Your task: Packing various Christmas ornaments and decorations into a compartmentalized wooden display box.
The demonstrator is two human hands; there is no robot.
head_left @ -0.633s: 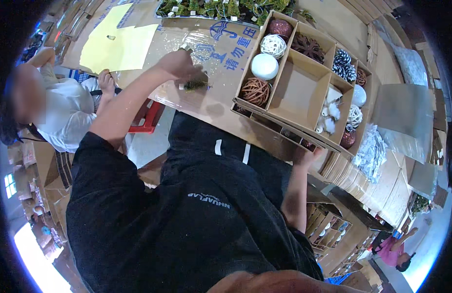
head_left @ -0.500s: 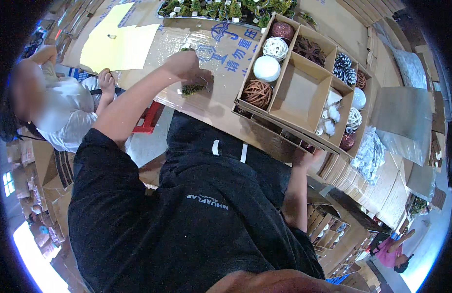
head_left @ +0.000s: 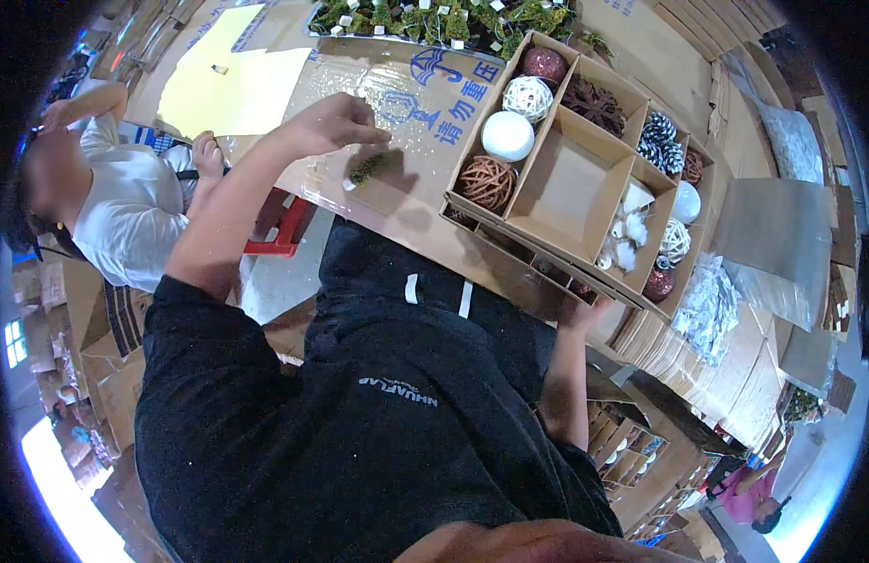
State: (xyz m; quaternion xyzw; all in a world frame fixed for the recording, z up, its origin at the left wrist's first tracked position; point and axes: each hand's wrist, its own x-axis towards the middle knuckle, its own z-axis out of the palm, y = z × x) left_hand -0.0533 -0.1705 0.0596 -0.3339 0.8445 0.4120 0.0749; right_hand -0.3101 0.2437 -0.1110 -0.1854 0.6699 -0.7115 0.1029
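My left hand point(head_left: 339, 126) is over the cardboard-covered table point(head_left: 425, 192), fingers bent, with a small green tree ornament point(head_left: 366, 170) just to its near side; whether it hangs or lies there I can't tell. My right hand point(head_left: 583, 313) is at the near side of a divided box point(head_left: 566, 183). In its left row, far to near, sit a dark red ball point(head_left: 544, 67), a white woven ball point(head_left: 527, 98), a white ball point(head_left: 508, 136) and a brown woven ball point(head_left: 488, 181).
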